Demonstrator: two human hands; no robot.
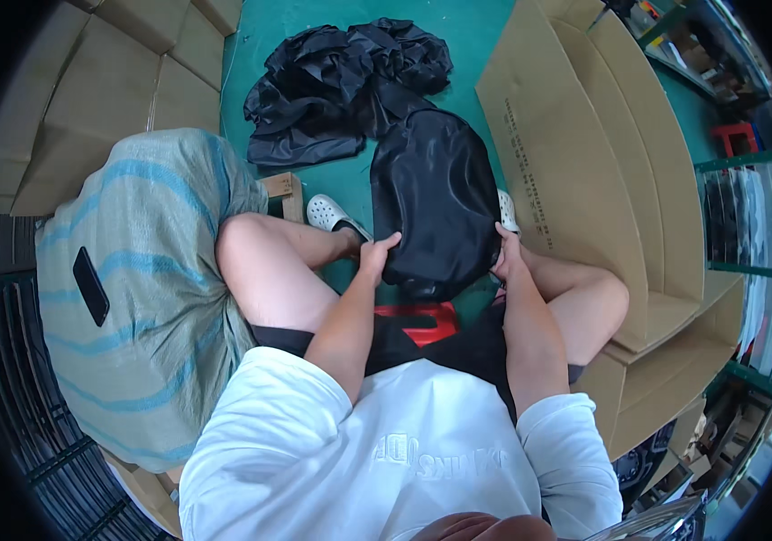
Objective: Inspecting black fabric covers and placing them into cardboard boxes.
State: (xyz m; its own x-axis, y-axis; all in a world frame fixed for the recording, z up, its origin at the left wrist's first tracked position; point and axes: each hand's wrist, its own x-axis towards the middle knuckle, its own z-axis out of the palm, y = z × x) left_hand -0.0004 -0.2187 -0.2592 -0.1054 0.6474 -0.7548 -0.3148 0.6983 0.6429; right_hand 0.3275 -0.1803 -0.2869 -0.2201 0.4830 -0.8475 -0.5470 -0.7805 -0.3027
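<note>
Black cover (436, 198) stretched over a rounded form, upright between the knees, long axis running away from the body toward the black fabric pile (345, 86). Left hand (377, 255) pinching its lower left edge; right hand (508, 255) clamped on the lower right edge, equally near.
</note>
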